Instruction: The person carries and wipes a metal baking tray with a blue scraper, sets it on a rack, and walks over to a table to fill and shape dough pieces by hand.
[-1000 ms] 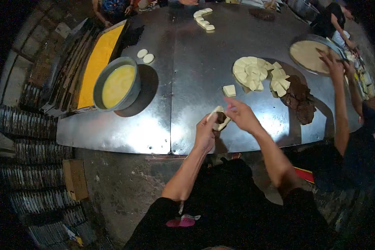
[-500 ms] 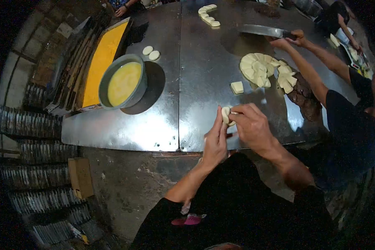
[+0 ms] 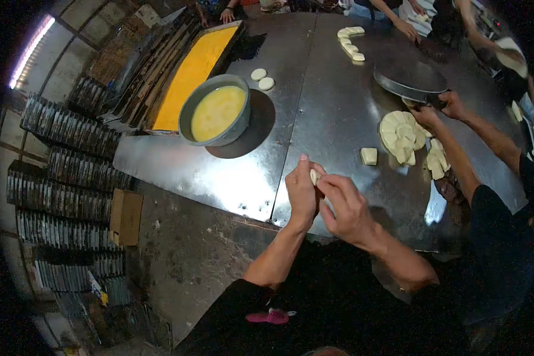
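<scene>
Dough piece (image 3: 314, 176) turned, mostly hidden now; left fingers (image 3: 304, 167) closed around it, right fingers (image 3: 333, 183) pinching its edge.

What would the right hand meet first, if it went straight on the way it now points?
The right hand would probably meet the small pale dough first, then the left hand just beyond it; exact depth is unclear.

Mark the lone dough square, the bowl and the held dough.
Dough square (image 3: 369, 156): head view, middle of top.
Bowl (image 3: 238, 128): head view, outer wall.
Held dough (image 3: 314, 176): head view, its small visible part.
</scene>
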Demonstrator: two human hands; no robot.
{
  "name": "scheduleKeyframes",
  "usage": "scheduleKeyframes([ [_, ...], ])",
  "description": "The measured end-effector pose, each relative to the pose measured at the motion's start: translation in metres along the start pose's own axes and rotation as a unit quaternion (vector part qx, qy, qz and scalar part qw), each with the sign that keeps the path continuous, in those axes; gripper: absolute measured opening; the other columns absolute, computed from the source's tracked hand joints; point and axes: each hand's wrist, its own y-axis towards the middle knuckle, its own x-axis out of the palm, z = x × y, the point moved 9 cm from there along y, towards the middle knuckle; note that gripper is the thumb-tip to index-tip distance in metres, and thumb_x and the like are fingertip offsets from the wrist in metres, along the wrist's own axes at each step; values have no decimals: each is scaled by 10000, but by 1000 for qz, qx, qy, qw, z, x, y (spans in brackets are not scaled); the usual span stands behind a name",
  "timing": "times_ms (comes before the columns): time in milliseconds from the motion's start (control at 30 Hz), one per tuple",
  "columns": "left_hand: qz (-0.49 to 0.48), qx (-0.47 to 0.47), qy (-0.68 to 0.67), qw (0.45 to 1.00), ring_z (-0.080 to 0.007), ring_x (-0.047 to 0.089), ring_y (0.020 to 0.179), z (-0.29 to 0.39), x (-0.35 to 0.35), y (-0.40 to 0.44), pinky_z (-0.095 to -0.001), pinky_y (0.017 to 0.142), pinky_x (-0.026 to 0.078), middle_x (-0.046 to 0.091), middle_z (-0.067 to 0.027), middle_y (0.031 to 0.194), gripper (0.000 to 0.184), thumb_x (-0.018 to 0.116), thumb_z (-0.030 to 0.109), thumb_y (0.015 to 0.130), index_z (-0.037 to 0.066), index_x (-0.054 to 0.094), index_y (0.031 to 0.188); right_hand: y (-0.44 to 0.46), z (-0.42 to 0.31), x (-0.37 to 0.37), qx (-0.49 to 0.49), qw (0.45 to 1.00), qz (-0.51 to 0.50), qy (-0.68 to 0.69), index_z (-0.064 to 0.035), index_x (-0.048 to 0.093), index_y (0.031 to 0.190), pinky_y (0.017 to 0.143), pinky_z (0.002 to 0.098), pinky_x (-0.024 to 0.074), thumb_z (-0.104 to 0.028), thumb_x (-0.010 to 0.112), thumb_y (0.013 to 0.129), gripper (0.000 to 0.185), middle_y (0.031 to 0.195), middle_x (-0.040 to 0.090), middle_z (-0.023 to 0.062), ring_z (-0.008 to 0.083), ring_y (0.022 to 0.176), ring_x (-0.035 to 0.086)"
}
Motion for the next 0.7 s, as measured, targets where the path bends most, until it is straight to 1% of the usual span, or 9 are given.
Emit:
scheduleKeyframes([
  [100, -42, -40, 44, 997, -77, 464, 491, -12, -10, 11, -213, 443, 363, 515, -16, 597, 518, 324, 410, 975, 25, 561, 721, 0, 15, 26, 6, 998, -40, -40, 24, 564, 872, 684, 349, 512, -1, 631, 721, 167, 850, 549, 101, 271, 778, 589],
  [167, -61, -53, -115, 990, -87, 503, 549, -3, -17, 17, -226, 472, 414, 558, -44, 693, 500, 315, 412, 977, 27, 558, 772, 11, 25, 36, 75, 996, -48, 3, -3, 559, 865, 686, 341, 518, 3, 627, 733, 149, 826, 556, 108, 241, 790, 603],
  [233, -104, -66, -125, 985, -94, 524, 602, 4, -36, 18, -235, 513, 452, 582, -57, 786, 491, 308, 419, 976, 21, 574, 865, 21, 41, 52, 268, 949, -86, 140, -11, 565, 865, 655, 328, 524, 1, 624, 751, 129, 805, 555, 112, 214, 779, 613],
  [267, -121, -41, -49, 991, -89, 523, 606, 11, -44, 19, -235, 515, 449, 584, -48, 771, 485, 318, 409, 976, 16, 586, 878, 24, 42, 60, 292, 939, -79, 163, 19, 561, 834, 639, 321, 535, -12, 624, 769, 96, 834, 563, 111, 198, 786, 622],
  [333, -118, 9, 72, 990, -64, 507, 608, 2, -66, 28, -227, 503, 419, 574, -15, 713, 465, 358, 380, 971, -1, 613, 894, 34, 34, 77, 273, 946, -90, 150, 17, 561, 853, 641, 319, 535, -9, 624, 766, 111, 853, 566, 115, 200, 787, 623],
  [433, -113, -24, 75, 990, -49, 485, 594, 6, -77, 34, -225, 485, 386, 557, -5, 673, 454, 381, 367, 965, -1, 611, 829, 25, 27, 109, 195, 970, -91, 116, -1, 561, 920, 659, 329, 524, -12, 617, 751, 179, 919, 555, 132, 233, 785, 612],
  [533, -102, -98, -2, 990, -75, 491, 570, -25, -93, 35, -236, 486, 390, 546, -20, 656, 473, 391, 410, 957, 2, 589, 822, 13, -21, 115, 29, 994, -50, -88, -1, 554, 901, 698, 361, 503, -2, 566, 732, 169, 936, 525, 125, 293, 857, 561],
  [633, -149, -155, -76, 974, -125, 548, 630, -58, -78, 12, -238, 510, 430, 569, -56, 745, 507, 395, 462, 942, -15, 567, 965, -12, -22, 111, 83, 981, -129, -121, -5, 547, 899, 735, 371, 492, 4, 558, 737, 163, 911, 515, 123, 286, 882, 547],
  [700, -226, -318, -18, 921, -149, 565, 805, -94, -63, -23, -267, 669, 483, 571, -97, 1010, 537, 345, 471, 954, 6, 518, 1158, -41, -4, 92, 157, 967, -143, -138, -4, 543, 908, 761, 379, 478, -4, 568, 730, 180, 892, 500, 121, 288, 850, 532],
])
